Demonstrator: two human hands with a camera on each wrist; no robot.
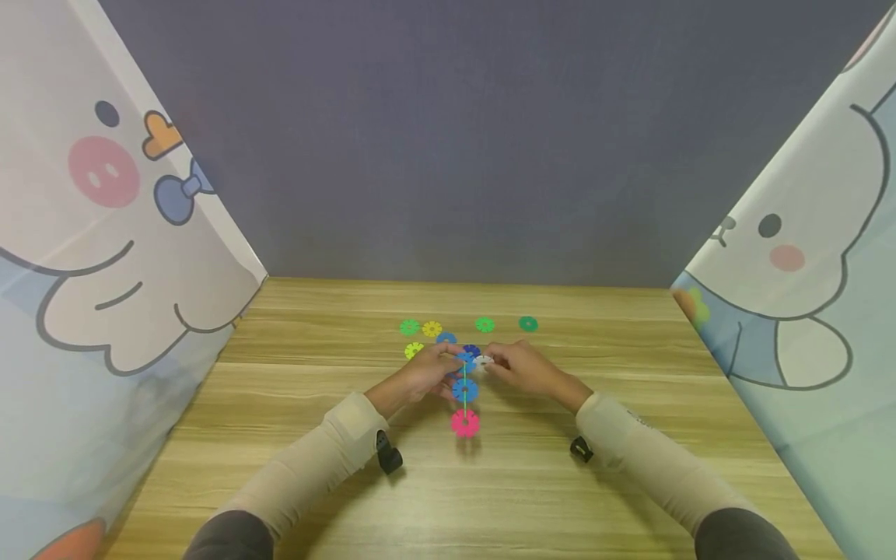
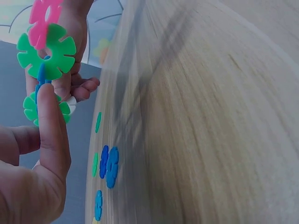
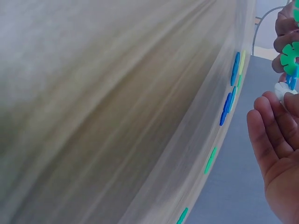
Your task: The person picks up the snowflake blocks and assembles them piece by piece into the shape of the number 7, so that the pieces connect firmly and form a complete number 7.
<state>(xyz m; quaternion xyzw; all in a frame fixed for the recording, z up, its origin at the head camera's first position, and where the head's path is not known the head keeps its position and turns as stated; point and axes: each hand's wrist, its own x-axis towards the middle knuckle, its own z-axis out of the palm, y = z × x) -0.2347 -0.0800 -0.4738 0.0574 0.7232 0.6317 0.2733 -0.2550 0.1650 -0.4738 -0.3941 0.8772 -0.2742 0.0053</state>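
Just below the centre of the head view, your left hand [image 1: 423,373] pinches a chain [image 1: 465,390] of thin, flat plastic discs, flower-shaped with slotted rims and holed centres. Your right hand [image 1: 528,369] pinches a white disc [image 1: 483,362] of the same shape at the chain's far end; you cannot tell whether their slots have met. The pink disc [image 1: 465,424] is the chain's lowest in the head view.

Loose discs in green [image 1: 484,324], yellow [image 1: 432,329] and dark blue [image 1: 471,351] lie flat beyond your hands on the smooth, streaky wood-grain tabletop [image 1: 294,342].

The head view gives the chain's green members only as a thin upright line; the left wrist view, upper left, turns their round, notched faces to you. The right wrist view, at its right edge, shows your right-hand fingers extended behind the pinch.
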